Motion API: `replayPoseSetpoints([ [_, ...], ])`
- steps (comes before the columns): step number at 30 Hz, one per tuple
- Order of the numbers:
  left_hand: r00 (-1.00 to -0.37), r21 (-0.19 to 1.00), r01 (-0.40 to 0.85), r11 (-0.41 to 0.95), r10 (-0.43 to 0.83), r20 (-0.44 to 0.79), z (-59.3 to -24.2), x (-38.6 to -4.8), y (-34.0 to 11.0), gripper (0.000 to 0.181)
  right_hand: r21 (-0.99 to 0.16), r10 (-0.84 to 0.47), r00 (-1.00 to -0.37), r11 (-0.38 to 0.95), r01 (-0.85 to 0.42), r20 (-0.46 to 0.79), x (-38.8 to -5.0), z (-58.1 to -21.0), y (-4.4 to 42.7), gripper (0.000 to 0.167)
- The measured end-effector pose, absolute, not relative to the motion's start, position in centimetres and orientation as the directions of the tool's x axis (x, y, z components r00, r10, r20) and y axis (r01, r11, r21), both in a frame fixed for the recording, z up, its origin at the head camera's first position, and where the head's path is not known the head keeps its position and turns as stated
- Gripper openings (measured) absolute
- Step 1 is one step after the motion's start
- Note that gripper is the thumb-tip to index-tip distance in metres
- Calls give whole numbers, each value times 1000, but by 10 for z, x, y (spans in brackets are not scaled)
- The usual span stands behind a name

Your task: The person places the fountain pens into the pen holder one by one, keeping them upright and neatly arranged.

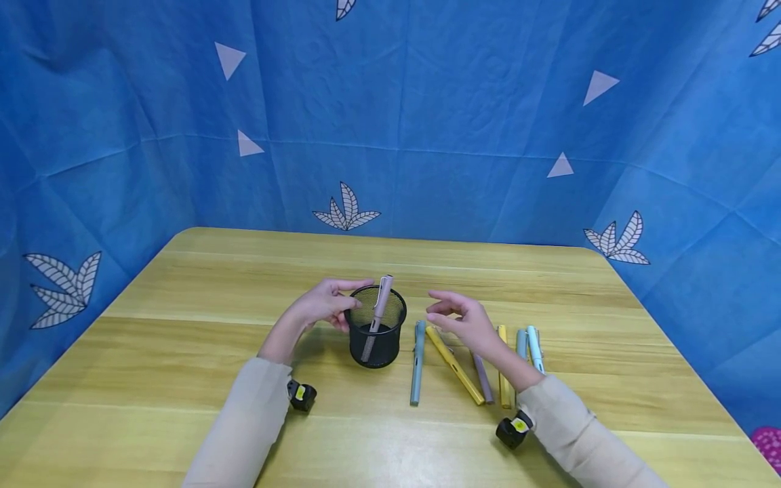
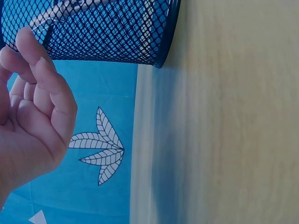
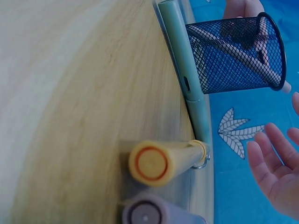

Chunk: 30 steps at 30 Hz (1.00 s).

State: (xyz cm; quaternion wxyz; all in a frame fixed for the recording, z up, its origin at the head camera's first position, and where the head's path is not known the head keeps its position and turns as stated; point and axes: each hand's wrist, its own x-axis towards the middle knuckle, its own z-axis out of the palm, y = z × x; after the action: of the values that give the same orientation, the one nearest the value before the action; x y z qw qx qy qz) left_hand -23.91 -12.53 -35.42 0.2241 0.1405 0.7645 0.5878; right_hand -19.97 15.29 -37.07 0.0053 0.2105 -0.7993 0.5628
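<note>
A black mesh pen holder [image 1: 383,349] stands upright on the table, with a pale lilac pen [image 1: 382,298] leaning inside it. At its left rim my left hand [image 1: 320,303] grips the holder, the thumb over the edge; in the left wrist view the fingers [image 2: 49,77] are bent against the mesh. My right hand [image 1: 466,324] hovers above the loose pens with thumb and fingers apart, holding nothing. Nearest the holder lies a grey-green pen [image 1: 417,366], then a yellow pen [image 1: 456,367] at a slant and a purple pen [image 1: 482,381].
Farther right, partly behind the right forearm, lie another yellow pen [image 1: 504,390], a grey-blue pen [image 1: 521,344] and a light blue pen [image 1: 535,349]. Behind the wooden table [image 1: 244,271] hangs a blue cloth [image 1: 390,122] with leaf and triangle prints.
</note>
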Motion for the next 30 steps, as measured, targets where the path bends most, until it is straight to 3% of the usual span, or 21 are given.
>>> replayPoseSetpoints([
  [30,-859,963,-69,261,475,-191,-352,-237,-124,52,-887,-293,-919,301,-351,264,-196,-373,184,40],
])
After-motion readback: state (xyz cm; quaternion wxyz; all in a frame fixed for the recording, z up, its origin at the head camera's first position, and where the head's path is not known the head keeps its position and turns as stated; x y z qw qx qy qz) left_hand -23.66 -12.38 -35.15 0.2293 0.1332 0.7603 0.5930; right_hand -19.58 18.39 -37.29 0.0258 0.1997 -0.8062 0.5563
